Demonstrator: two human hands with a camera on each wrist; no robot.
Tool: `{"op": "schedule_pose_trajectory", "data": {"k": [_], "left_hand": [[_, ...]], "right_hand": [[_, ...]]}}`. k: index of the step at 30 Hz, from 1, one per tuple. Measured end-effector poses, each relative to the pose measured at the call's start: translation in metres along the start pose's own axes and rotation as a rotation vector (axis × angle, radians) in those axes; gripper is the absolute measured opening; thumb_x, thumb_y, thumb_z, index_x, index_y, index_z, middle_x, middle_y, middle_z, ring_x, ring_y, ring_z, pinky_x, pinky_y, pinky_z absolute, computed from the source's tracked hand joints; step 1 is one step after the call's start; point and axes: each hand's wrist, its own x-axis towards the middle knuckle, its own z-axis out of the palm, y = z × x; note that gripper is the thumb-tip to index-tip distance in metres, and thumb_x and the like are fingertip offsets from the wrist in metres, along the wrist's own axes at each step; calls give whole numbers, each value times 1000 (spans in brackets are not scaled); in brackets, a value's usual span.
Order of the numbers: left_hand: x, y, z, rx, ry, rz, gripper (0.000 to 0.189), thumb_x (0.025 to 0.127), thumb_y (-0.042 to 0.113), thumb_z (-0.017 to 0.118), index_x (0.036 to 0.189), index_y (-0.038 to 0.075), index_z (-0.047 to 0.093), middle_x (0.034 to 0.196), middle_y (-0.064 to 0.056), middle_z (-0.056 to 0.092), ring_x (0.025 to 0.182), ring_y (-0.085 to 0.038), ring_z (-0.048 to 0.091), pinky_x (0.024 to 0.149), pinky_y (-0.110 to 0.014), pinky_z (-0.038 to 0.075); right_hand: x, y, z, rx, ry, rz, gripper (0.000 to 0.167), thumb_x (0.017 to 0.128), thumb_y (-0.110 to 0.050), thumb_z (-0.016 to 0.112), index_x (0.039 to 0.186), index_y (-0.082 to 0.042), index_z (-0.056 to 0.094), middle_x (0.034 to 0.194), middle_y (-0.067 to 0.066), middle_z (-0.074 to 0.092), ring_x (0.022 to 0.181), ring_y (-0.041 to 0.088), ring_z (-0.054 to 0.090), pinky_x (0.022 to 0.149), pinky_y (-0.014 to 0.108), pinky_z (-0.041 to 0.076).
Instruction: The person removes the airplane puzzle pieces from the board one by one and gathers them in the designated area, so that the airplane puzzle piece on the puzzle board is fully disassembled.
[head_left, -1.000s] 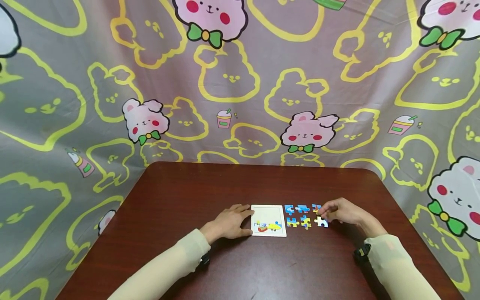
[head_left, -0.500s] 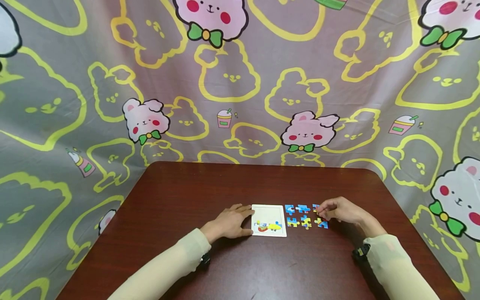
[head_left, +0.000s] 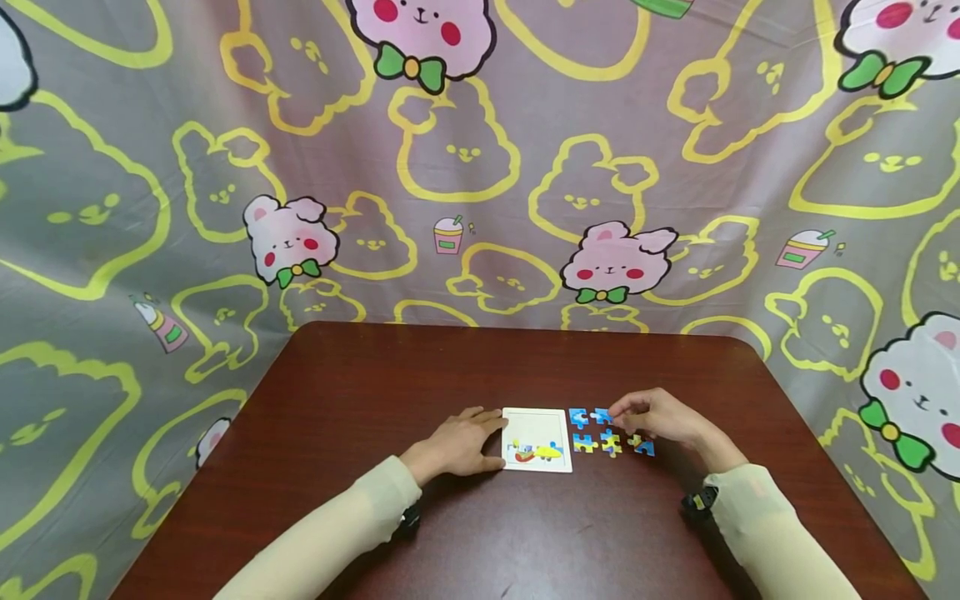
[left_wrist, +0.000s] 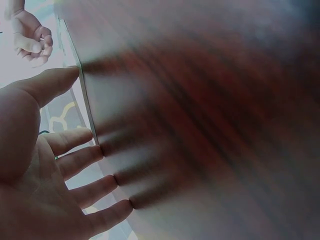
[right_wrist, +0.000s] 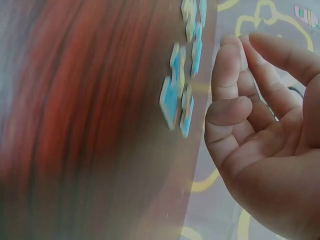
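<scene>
My left hand (head_left: 459, 444) rests at the left edge of a white square puzzle board (head_left: 534, 427), its thumb and fingers spread and the fingertips right at the rim. Red, yellow and blue picture parts show along the board's lower side. To the right of the board lie loose jigsaw pieces in two rows. My right hand (head_left: 663, 417) is over the right part of these, fingers bent and nothing seen between them. Its fingertips overlap the upper middle puzzle piece (head_left: 601, 415). In the right wrist view, the upper right puzzle piece (right_wrist: 187, 116), hidden in the head view, lies flat beneath the hand.
The lower left piece (head_left: 585, 444), lower middle piece (head_left: 611, 442) and lower right piece (head_left: 642, 446) lie on the brown table (head_left: 420, 367). A patterned curtain (head_left: 510, 167) hangs behind the table's far edge and along both sides.
My right hand has moved left, from the upper right puzzle piece toward the upper middle one. More of the lower right piece's coloured face came into view. My left hand and the board stay put.
</scene>
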Motion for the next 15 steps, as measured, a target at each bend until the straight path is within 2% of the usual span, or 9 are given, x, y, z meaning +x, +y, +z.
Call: {"op": "schedule_pose_trajectory", "data": {"k": [9, 15], "left_hand": [[0, 1, -1, 1, -9, -4, 70, 91, 51, 65, 150, 18, 46, 160, -3, 40, 147, -33, 37, 109, -57, 43], [0, 1, -1, 3, -7, -3, 70, 91, 52, 65, 150, 18, 46, 160, -3, 40, 147, -33, 37, 109, -58, 43]], "right_hand": [[11, -16, 21, -2, -7, -16, 28, 91, -21, 71, 113, -3, 72, 98, 14, 75, 79, 22, 67, 55, 30, 47], [17, -23, 33, -27, -26, -51, 25, 93, -20, 70, 112, -4, 72, 91, 13, 74, 72, 20, 62, 49, 25, 40]]}}
